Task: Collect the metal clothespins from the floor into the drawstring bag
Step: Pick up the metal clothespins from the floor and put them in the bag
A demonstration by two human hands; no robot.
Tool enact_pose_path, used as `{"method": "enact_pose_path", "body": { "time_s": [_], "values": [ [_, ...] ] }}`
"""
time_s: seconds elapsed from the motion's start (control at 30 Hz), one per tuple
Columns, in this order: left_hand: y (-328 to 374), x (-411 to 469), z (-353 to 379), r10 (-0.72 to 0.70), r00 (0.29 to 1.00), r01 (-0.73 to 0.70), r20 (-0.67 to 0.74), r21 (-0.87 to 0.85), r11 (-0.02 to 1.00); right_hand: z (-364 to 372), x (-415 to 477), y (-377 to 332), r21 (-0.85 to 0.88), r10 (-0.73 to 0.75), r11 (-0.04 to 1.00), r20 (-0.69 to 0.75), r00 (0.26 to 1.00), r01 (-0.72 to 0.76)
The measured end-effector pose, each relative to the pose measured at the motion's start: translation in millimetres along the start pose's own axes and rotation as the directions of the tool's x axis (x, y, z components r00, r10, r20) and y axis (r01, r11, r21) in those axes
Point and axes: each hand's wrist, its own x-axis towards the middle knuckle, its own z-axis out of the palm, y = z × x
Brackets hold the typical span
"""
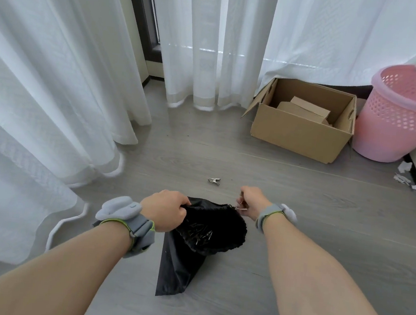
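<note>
1. While the left hand (pixel 164 210) grips the black drawstring bag (pixel 209 232) rim, several clothespins already lie inside.
2. The right hand (pixel 251 201) pinches clips at the bag's far rim.
3. One metal clothespin (pixel 214 181) remains on the floor (pixel 299 205) just beyond the bag.

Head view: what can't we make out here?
- Clothespin count inside the black drawstring bag: dark interior, only glints.
- What the right hand pinches: too small, fingers cover it.
- Pink basket contents: curtain and frame edge cut it off.
- Cardboard box floor: walls hide it.
</note>
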Motion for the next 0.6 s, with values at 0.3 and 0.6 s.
{"method": "enact_pose_path", "body": {
  "time_s": [0.3,0.6],
  "values": [
    [23.7,-31.2,-51.8,-0.07,0.988,0.046,0.139,0.166,0.985,-1.9,-44.5,-32.5,0.572,-0.001,0.812,0.206,0.979,-0.12],
    [-13.8,-30.9,-128.2,-0.119,0.958,0.155,-0.26,0.123,0.98,34.3,-26.2,-48.7,0.057,-0.05,0.997,0.134,0.99,0.042]
  ]
}}
